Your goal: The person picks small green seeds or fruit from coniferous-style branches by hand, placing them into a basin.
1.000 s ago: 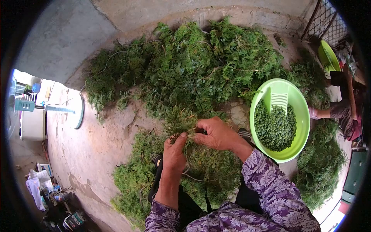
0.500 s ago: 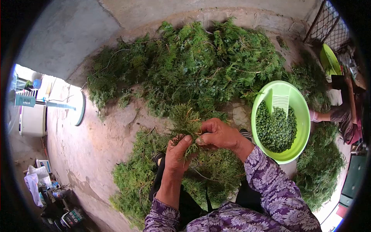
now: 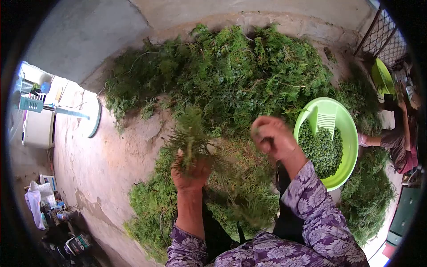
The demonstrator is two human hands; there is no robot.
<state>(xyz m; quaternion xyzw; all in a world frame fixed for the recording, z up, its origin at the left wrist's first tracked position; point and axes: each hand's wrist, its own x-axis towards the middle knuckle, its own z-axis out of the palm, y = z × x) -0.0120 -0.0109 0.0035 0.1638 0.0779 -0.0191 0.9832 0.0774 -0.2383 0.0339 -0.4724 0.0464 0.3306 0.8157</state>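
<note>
My left hand [image 3: 191, 175] is closed round a leafy evergreen sprig [image 3: 190, 133], held up over the floor between my legs. Off to its right, my right hand [image 3: 276, 139] is in the air with curled fingers, smeared by motion. A hint of green shows at its fingertips, too blurred to name. Close to that hand stands a light green plastic basin [image 3: 351, 167] with a ribbed washboard moulded into one side. Small round green cones or berries [image 3: 318, 149] cover its bottom.
A large heap of evergreen branches [image 3: 231, 80] lies along the wall. More cut branches [image 3: 153, 209] lie by my feet and right of the basin [image 3: 367, 200]. Another person's leg [image 3: 373, 140] is at the far right. A fan [image 3: 91, 116] stands left.
My right hand has come away from the sprig and moved right, towards the basin. The left hand, still gripping the sprig, has shifted slightly left. The view has tilted a little.
</note>
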